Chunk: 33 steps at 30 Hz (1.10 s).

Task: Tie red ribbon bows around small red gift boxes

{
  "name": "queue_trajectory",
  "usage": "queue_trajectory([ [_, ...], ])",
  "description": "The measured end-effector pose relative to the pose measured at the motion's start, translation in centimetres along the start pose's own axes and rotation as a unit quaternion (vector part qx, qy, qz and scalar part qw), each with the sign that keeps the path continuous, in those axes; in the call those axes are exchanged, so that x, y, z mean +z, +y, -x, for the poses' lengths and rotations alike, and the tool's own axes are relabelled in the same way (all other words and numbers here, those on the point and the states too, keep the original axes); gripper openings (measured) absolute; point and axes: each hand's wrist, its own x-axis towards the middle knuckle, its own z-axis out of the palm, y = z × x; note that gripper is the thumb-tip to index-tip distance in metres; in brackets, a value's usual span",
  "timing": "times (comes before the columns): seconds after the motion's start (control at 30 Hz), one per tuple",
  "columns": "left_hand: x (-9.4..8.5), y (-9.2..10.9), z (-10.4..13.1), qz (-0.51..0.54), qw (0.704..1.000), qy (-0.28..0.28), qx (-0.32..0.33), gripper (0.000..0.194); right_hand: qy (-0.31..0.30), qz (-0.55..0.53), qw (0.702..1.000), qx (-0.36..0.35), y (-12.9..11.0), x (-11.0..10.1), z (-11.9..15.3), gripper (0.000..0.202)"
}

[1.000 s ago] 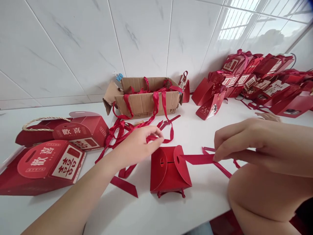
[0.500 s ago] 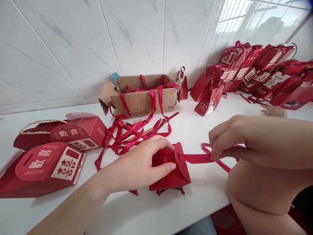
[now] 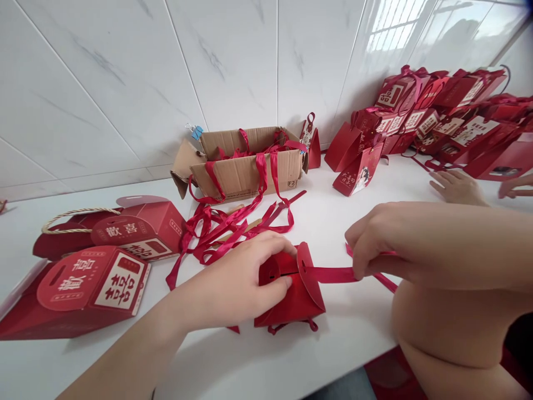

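My left hand (image 3: 258, 278) is wrapped over a small red gift box (image 3: 296, 300), thumb and fingers on its top between the folded flaps. A rounded flap stands up on the box's right side. From a hole in that flap a dark red ribbon (image 3: 333, 274) runs taut to the right. My right hand (image 3: 368, 244) pinches this ribbon, and its loose end trails behind the fingers. A twisted dark red cord shows along the box's near bottom edge. Part of the box's top is hidden under my left hand.
A cardboard box (image 3: 245, 172) of red ribbons stands against the tiled wall, ribbons spilling before it. Larger red boxes (image 3: 70, 300) lie at left; many more are piled (image 3: 449, 119) at back right. Another person's hands (image 3: 456, 188) rest at the right.
My right hand has shifted slightly left, still pinching the ribbon. The ribbon loop between the flaps no longer shows. At the right, the other person's hand has moved leftward and a second one appears.
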Motion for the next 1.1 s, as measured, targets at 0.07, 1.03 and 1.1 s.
queue_trajectory([
  [0.07, -0.1, -0.1, 0.1, 0.0, 1.0, 0.0, -0.006, 0.028, -0.043, 0.009, 0.999, 0.019, -0.7, -0.3, -0.5, 0.022],
  [1.03, 0.3, 0.3, 0.3, 0.008, 1.0, -0.005, -0.002, 0.02, -0.027, -0.008, 0.997, -0.072, -1.8, -1.1, -2.0, 0.028],
  [1.1, 0.4, 0.4, 0.2, 0.013, 1.0, -0.008, -0.006, 0.018, -0.02, -0.01, 0.996, -0.082, -1.7, -0.8, -2.3, 0.026],
])
